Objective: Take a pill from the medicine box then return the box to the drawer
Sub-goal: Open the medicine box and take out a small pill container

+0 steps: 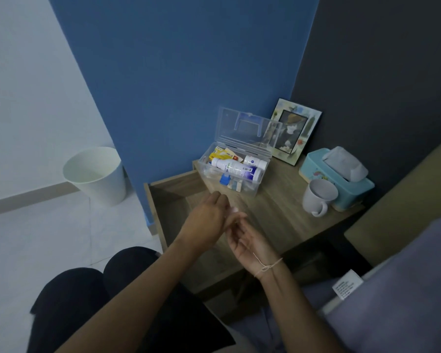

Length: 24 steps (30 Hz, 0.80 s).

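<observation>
Something small and pale, too blurred to name, pinched at the left hand point(206, 220) fingertips, right hand point(245, 240) palm up with fingers loosely spread, clear medicine box point(233, 171) just beyond on the nightstand point(285, 212), lid up, long axis slanting toward the mug point(318, 197), open drawer point(168, 197) left of it.

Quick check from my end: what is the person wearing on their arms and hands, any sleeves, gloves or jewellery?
Both forearms are bare, with no sleeves reaching them and no gloves. The right hand has a thin, pale string bracelet tied in a small knot around its wrist. The left hand shows no rings, watch or band on the side facing the camera.
</observation>
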Tool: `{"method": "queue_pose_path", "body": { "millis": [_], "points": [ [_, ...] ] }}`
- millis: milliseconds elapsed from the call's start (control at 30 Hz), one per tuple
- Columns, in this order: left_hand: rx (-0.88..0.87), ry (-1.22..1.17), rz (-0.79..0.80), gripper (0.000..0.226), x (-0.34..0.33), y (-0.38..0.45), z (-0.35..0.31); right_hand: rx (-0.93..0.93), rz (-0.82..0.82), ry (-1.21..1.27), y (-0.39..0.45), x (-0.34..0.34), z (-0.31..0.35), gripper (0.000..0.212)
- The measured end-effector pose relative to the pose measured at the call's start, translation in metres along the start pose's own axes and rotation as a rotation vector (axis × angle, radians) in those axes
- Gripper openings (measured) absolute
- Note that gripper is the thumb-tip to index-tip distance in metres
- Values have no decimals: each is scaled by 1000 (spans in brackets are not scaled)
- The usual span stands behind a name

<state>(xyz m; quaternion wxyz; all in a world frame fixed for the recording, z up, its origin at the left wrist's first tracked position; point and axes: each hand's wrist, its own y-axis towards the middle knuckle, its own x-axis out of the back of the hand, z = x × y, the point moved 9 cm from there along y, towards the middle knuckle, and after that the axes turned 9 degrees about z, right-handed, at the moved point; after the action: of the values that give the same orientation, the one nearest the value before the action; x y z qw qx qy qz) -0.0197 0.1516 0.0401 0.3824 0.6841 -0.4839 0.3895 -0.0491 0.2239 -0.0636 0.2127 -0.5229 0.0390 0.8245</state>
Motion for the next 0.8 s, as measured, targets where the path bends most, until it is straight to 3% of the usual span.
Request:
{"method": "queue_pose_path", "body": {
  "millis": [67,133,233,367,467,533,633,800],
  "points": [
    [31,-107,21,53,0,-2,5,7,0,-60,2,0,0,39],
    [-55,-253,95,53,-3,-4,-2,13,-20,-88,5,4,2,48],
    [-202,-249,151,49,-2,-4,-15,-5,-59,-88,6,12,4,53],
    [-124,-175,120,38,3,1,-6,-33,-75,-34,7,17,0,49],
    [-86,-192,107,50,6,1,-4,-35,-88,-34,8,20,-3,50],
    [-160,-241,129,56,6,1,-13,-34,-85,-35,9,20,-3,49],
    [-217,-211,173,44,6,3,-20,-25,-59,-18,8,18,-1,45],
    [-105,-220,130,30,10,9,-9,-1,-42,42,8,9,4,43]
  ]
}}
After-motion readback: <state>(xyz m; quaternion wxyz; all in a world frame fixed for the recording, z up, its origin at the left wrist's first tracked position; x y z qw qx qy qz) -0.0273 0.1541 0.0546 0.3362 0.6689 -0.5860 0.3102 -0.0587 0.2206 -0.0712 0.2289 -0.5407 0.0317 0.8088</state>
